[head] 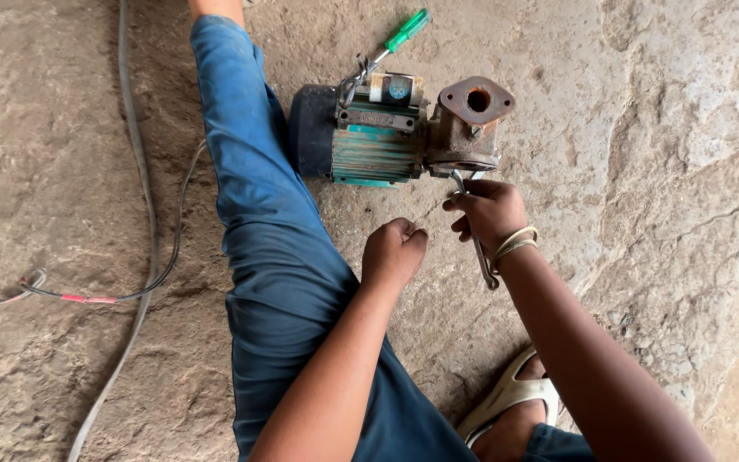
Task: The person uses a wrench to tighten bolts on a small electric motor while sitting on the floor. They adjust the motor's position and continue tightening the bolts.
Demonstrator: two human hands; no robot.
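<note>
A small water pump lies on the rough ground, with a teal finned motor body, a black end cap and a rusty flanged pump head. My right hand grips a metal spanner whose jaw end sits at the underside of the rusty head. My left hand is a closed fist just below the motor, holding nothing that I can see. A green-handled screwdriver rests behind the pump.
My leg in blue trousers stretches along the pump's left side. A sandalled foot is at the bottom. Grey and black cables with a red-taped end run over the ground at left.
</note>
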